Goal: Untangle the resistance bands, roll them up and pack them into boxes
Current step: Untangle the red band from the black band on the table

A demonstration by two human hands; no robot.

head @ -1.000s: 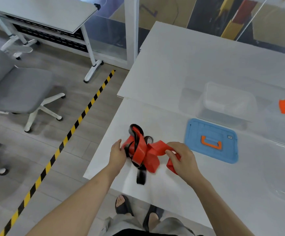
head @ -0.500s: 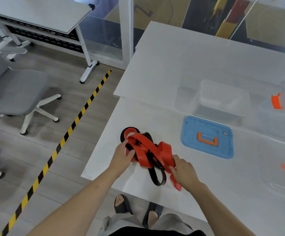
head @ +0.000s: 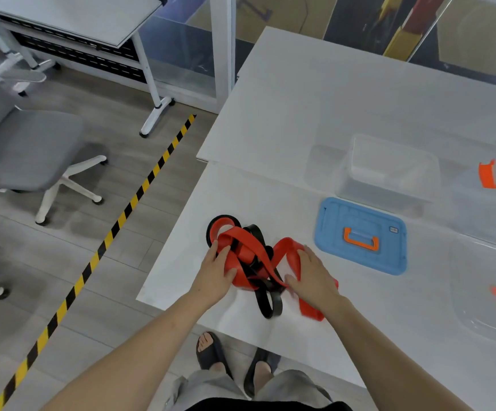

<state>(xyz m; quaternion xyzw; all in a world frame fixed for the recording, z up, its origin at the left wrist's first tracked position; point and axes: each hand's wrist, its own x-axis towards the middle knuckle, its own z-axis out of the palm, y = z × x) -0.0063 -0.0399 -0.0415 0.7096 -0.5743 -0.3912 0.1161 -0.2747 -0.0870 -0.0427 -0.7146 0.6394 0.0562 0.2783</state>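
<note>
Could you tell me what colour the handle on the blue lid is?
The handle is orange; head view.

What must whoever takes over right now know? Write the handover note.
Left hand holds the red band at the tangle's left side.
Right hand lies flat on the red band's right loop.
Red band and black band are knotted together near the table edge; the open box and lid sit beyond.
Done: nothing untangled or rolled.
Left: untangle, roll, pack.
</note>
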